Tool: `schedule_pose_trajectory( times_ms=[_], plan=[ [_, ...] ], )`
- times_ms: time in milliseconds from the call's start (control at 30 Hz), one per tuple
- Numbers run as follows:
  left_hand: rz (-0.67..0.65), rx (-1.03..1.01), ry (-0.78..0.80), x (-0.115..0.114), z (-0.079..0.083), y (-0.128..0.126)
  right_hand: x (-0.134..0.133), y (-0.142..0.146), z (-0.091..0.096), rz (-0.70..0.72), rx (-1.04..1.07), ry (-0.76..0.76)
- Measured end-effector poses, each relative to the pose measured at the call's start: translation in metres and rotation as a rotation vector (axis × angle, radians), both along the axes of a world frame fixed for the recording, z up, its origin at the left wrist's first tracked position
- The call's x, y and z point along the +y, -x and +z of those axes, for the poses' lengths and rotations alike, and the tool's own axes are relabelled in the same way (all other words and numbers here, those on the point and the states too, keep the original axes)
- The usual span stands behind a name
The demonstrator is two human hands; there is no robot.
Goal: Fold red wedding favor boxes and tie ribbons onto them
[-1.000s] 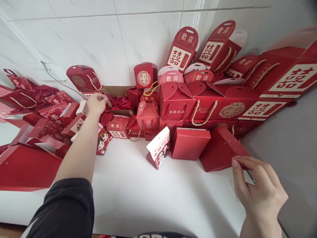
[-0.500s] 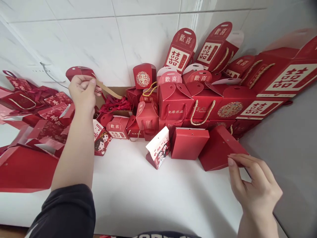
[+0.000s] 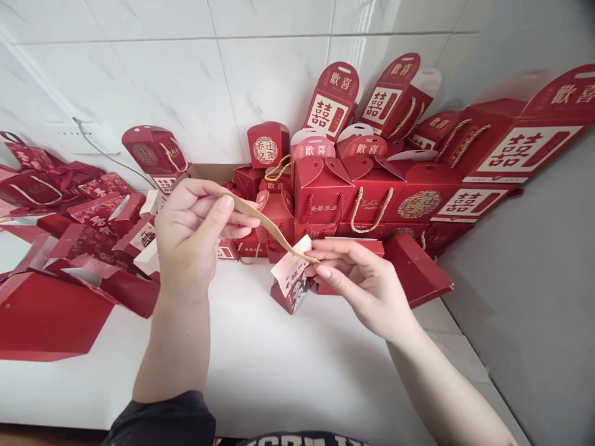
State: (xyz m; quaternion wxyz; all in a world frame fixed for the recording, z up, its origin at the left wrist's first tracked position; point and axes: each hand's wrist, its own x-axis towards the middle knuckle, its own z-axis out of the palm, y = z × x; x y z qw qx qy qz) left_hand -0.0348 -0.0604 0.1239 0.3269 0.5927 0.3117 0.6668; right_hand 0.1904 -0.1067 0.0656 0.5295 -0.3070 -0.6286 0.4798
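A narrow tan ribbon (image 3: 274,229) stretches between my two hands above the white table. My left hand (image 3: 198,214) pinches its upper end between thumb and fingers. The lower end is between the thumb and fingertips of my right hand (image 3: 356,279). Behind the ribbon stands a small tent-shaped gift box (image 3: 292,288) with a white top and printed figures, partly covered by my right fingers. A plain red box (image 3: 379,248) is behind my right hand, mostly hidden.
Red gift boxes (image 3: 323,192) with rope handles are stacked against the tiled wall (image 3: 274,74). Red gift bags (image 3: 51,310) crowd the left side. A larger red box (image 3: 421,272) leans at right on the white table (image 3: 288,371), beside a grey wall (image 3: 525,279).
My left hand has moved right and down with the ribbon. My right hand has left the red box's corner, moved left, and taken the ribbon's other end.
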Motion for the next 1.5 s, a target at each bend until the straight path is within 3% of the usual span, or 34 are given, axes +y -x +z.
schedule_pose_trajectory(
  times_ms=[267,367,533,633,767,867,967,1133,1500],
  plan=[
    [0.098,-0.012,0.144,0.009,-0.022,0.003,0.001,0.009,0.007,-0.050,0.066,-0.028],
    [0.094,0.101,0.159,0.009,-0.028,0.005,0.003,0.012,0.002,-0.126,0.024,-0.073],
    [0.275,0.615,-0.184,-0.010,-0.022,-0.001,0.005,0.011,-0.003,-0.386,-0.202,-0.361],
    [0.144,0.878,-0.282,-0.024,-0.022,-0.010,0.005,0.011,-0.002,-0.401,-0.260,-0.531],
    [0.087,0.844,-0.339,-0.029,-0.034,-0.019,0.006,0.013,-0.003,-0.385,-0.277,-0.601],
    [0.114,0.790,-0.358,-0.026,-0.043,-0.024,0.007,0.016,-0.005,-0.410,-0.246,-0.512],
    [0.202,0.795,-0.470,-0.023,-0.046,-0.027,0.007,0.019,-0.005,-0.426,-0.218,-0.298],
    [0.400,0.910,-0.722,-0.021,-0.050,-0.031,0.008,0.021,-0.005,-0.186,-0.074,0.048],
    [0.403,1.055,-0.759,-0.020,-0.053,-0.034,0.012,0.024,-0.008,-0.173,0.065,0.171]
  ],
)
